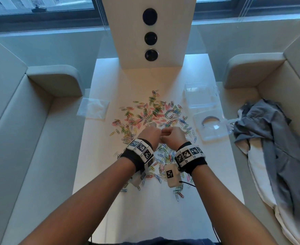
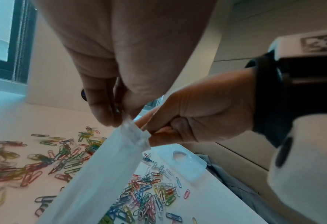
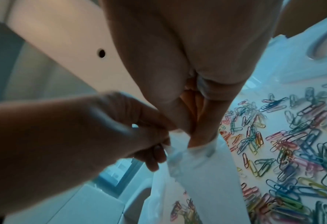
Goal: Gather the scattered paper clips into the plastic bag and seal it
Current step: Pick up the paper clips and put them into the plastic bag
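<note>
Both hands meet over the middle of the white table (image 1: 145, 209). My left hand (image 1: 150, 133) and right hand (image 1: 173, 136) each pinch the top edge of a clear plastic bag (image 2: 105, 174), which hangs down between them. In the left wrist view the left fingertips (image 2: 109, 118) pinch one corner of the bag's mouth and the right hand (image 2: 197, 121) holds the other side. The right wrist view shows the right fingertips (image 3: 198, 136) on the bag (image 3: 202, 174). Several coloured paper clips (image 1: 151, 112) lie scattered beneath. Whether any clips are in the bag I cannot tell.
A second flat plastic bag (image 1: 92, 110) lies at the table's left edge. A clear plastic box (image 1: 200, 97) and its lid (image 1: 211, 127) sit at the right. Grey cloth (image 1: 269, 138) lies on the right sofa. A white panel with three dark holes (image 1: 151, 38) stands behind.
</note>
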